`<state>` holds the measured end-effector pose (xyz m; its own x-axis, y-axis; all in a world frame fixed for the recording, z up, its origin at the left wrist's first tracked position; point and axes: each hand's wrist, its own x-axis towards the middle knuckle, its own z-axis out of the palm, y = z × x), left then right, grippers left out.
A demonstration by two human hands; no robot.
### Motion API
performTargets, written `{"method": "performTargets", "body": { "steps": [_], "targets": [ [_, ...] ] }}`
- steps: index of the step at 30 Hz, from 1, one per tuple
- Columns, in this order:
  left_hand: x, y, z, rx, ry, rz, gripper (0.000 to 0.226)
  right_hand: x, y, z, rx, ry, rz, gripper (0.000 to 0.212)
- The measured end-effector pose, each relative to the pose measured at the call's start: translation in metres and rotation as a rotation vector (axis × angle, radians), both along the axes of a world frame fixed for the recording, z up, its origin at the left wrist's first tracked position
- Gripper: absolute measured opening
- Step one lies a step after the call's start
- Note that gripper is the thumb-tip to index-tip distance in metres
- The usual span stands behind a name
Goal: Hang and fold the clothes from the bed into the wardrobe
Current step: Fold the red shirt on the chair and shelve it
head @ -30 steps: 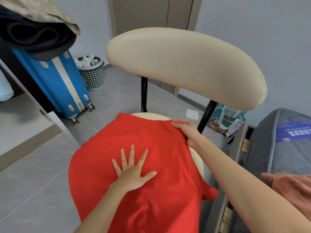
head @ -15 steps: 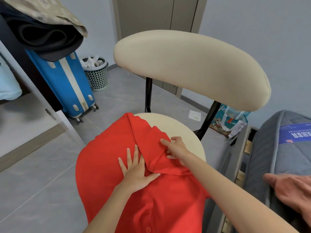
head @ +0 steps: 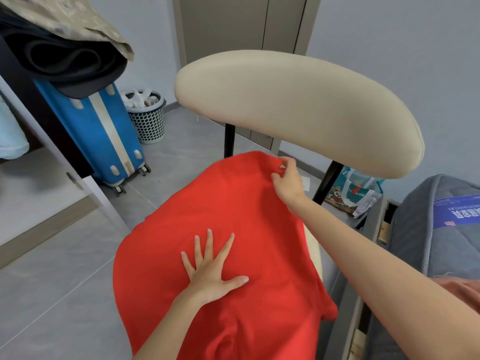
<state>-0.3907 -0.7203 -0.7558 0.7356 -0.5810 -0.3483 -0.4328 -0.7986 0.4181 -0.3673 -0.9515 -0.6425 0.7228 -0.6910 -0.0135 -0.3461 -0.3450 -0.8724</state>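
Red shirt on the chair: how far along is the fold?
Done: the red shirt is off the bed and spread over the seat of the chair. In hand: the left hand presses flat on its middle while the right hand pinches the far edge by the backrest. Left: no fold shows yet, and the shirt is not put away.

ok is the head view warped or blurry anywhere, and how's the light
Head view: wide-angle bulge swells the chair backrest and tilts the door frame; light is soft and even, only a faint shadow beside the left hand; the red shirt is so saturated its weave barely shows.
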Motion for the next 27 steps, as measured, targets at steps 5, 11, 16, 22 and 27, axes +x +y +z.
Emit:
{"method": "performTargets", "body": {
  "steps": [5,11,16,22,27],
  "targets": [
    [0.001,0.001,0.0,-0.044,0.027,0.015,0.097,-0.031,0.009,-0.023,-0.167,0.192,0.299,0.054],
    [-0.011,0.011,0.023,-0.168,0.051,0.072,0.075,-0.099,0.034,-0.066,-0.308,0.604,0.688,0.051],
    [-0.051,0.022,0.042,-0.144,0.098,0.05,0.057,-0.158,0.023,-0.06,-0.202,0.398,0.395,0.043],
    [-0.098,-0.002,0.067,-0.234,0.168,0.028,0.05,-0.233,0.009,-0.069,-0.01,0.487,0.047,0.05],
    [-0.133,-0.018,0.075,-0.215,0.155,-0.097,0.05,-0.262,0.011,-0.088,0.216,0.65,0.208,0.044]
  ]
}}
